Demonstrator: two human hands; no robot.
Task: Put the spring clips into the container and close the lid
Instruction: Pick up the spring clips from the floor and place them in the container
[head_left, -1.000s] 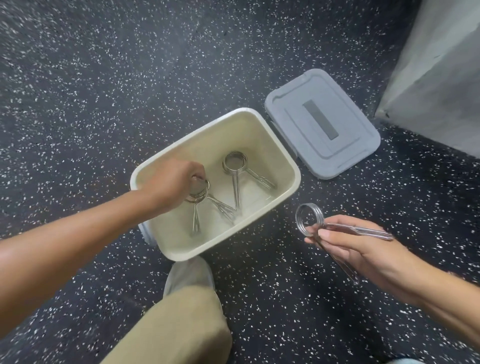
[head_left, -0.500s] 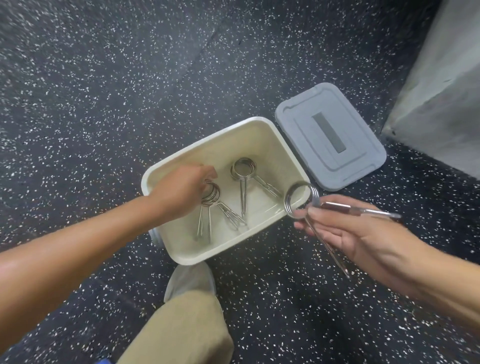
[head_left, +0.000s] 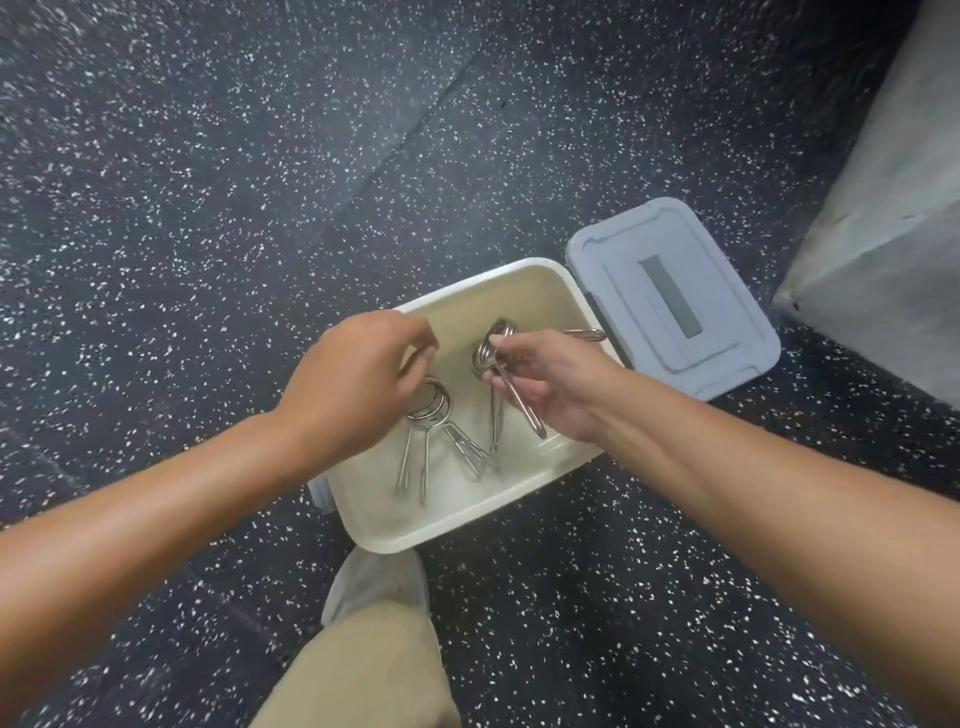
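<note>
A cream rectangular container (head_left: 415, 538) stands open on the speckled floor. Its grey lid (head_left: 675, 291) lies flat on the floor, touching the container's right side. My right hand (head_left: 556, 384) holds a steel spring clip (head_left: 519, 408) over the container's right half, coil to the left. My left hand (head_left: 353, 384) hovers over the left half with loosely curled fingers holding nothing. Just below it a spring clip (head_left: 423, 457) lies on the container's bottom, its coil partly hidden by the hand. Another clip (head_left: 493, 436) lies in the middle, mostly hidden under my right hand.
A grey concrete block (head_left: 883, 234) rises at the right, close behind the lid. My bent knee in khaki trousers (head_left: 363, 670) and a white shoe (head_left: 374, 577) sit right in front of the container. Black speckled rubber floor (head_left: 208, 208) surrounds everything.
My right hand has carried its spring clip leftward from beside the container to above its inside. My left hand has lifted its fingers off the clip now lying in the container.
</note>
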